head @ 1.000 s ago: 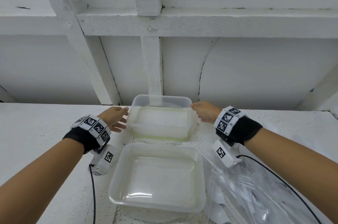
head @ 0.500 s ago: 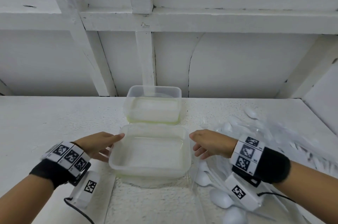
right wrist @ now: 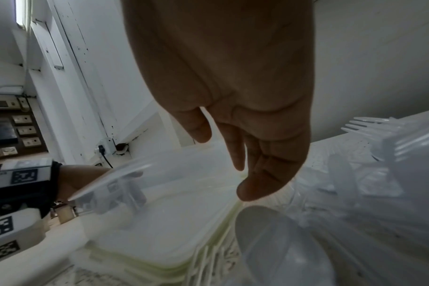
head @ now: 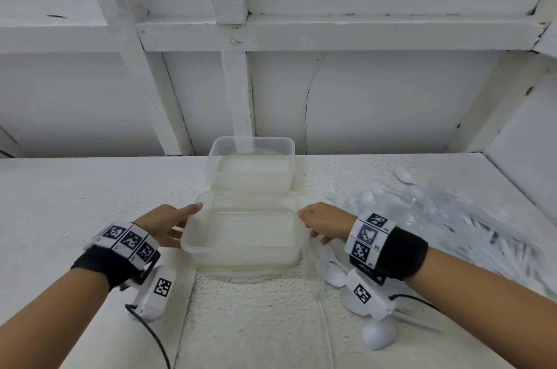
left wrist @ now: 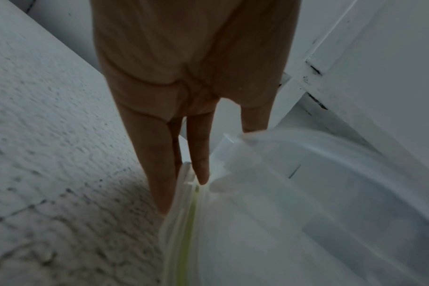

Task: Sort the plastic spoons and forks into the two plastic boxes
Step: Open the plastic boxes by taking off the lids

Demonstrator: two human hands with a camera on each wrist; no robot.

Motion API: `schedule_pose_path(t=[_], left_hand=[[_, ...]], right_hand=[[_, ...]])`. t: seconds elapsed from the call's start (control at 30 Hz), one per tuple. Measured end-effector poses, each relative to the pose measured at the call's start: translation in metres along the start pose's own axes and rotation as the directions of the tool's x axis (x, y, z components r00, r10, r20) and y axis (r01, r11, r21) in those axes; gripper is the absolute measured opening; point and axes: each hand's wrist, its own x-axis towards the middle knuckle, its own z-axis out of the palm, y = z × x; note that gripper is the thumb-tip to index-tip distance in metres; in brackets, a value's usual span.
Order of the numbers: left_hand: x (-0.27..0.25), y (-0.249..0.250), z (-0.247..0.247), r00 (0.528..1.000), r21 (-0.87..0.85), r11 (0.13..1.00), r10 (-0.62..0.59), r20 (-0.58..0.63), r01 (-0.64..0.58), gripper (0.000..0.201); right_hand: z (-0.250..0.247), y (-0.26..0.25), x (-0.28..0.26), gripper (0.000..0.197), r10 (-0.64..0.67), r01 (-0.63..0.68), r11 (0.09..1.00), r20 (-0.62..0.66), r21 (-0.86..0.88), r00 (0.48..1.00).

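Two clear plastic boxes stand in line on the white table. The far box (head: 250, 182) is at the wall and the near box (head: 241, 257) is between my hands. My left hand (head: 187, 218) lies with straight fingers (left wrist: 200, 154) along the near box's (left wrist: 306, 212) left wall, its thumb at the rim. My right hand (head: 307, 218) hangs at the box's right rim with relaxed fingers (right wrist: 260, 174), holding nothing. White plastic spoons (head: 378, 335) and forks (right wrist: 370, 125) lie in a heap (head: 437, 212) to the right, partly inside clear wrapping.
The white table (head: 90, 203) ends at a white panelled wall (head: 361, 112) just behind the far box. A side wall (head: 527, 157) closes the right. Loose spoons (right wrist: 269, 241) lie under my right wrist.
Both hands came back from the sides of the far box to the sides of the near box. My view shifted, and the cutlery heap on the right came into sight.
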Motion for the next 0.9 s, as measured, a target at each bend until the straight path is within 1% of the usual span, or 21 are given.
schedule_pose_path(t=[0.17,0.37,0.57,0.67,0.7,0.73,0.77,0.8,0.83,0.87,0.9], left_hand=[[0.001,0.009,0.009,1.0,-0.027,1.0,0.011,0.001,-0.011,0.04],[0.001,0.009,0.011,1.0,-0.066,0.998,0.012,0.005,-0.012,0.039],[-0.001,0.001,0.01,1.0,-0.081,0.997,0.011,0.02,-0.01,0.041],[-0.004,0.0,0.008,1.0,-0.053,0.998,0.023,-0.002,-0.024,0.048],[-0.006,-0.001,0.009,0.999,-0.008,0.999,0.046,-0.028,-0.047,0.05],[-0.009,0.0,0.009,0.992,0.091,0.992,0.095,-0.08,-0.088,0.052],[-0.013,0.001,0.011,0.97,0.224,0.964,0.184,-0.157,-0.147,0.05],[-0.02,0.002,0.015,0.92,0.35,0.912,0.309,-0.241,-0.215,0.046],[-0.031,0.004,0.022,0.84,0.444,0.848,0.448,-0.306,-0.29,0.039],[-0.042,0.006,0.031,0.747,0.501,0.782,0.571,-0.341,-0.37,0.032],[-0.056,0.008,0.042,0.657,0.531,0.717,0.67,-0.346,-0.451,0.025]], right_hand=[[-0.003,-0.005,0.011,0.04,-0.01,0.009,0.999,-0.03,-0.033,0.999],[-0.006,0.002,0.013,0.038,-0.021,0.023,0.999,-0.058,0.035,0.998],[-0.011,0.01,0.007,0.036,-0.074,0.082,0.993,-0.092,0.084,0.993],[-0.021,0.019,-0.008,0.034,-0.154,0.157,0.988,-0.101,0.014,0.983],[-0.025,0.024,-0.016,0.033,-0.195,0.193,0.981,-0.099,-0.034,0.976],[-0.029,0.031,-0.024,0.033,-0.239,0.23,0.968,-0.095,-0.102,0.966],[-0.033,0.038,-0.033,0.033,-0.28,0.262,0.948,-0.083,-0.179,0.957],[-0.036,0.047,-0.042,0.033,-0.309,0.284,0.926,-0.066,-0.249,0.949],[-0.038,0.057,-0.051,0.032,-0.325,0.297,0.906,-0.046,-0.302,0.944],[-0.04,0.067,-0.06,0.03,-0.332,0.305,0.888,-0.023,-0.343,0.943],[-0.04,0.078,-0.068,0.029,-0.334,0.31,0.872,0.004,-0.378,0.943]])
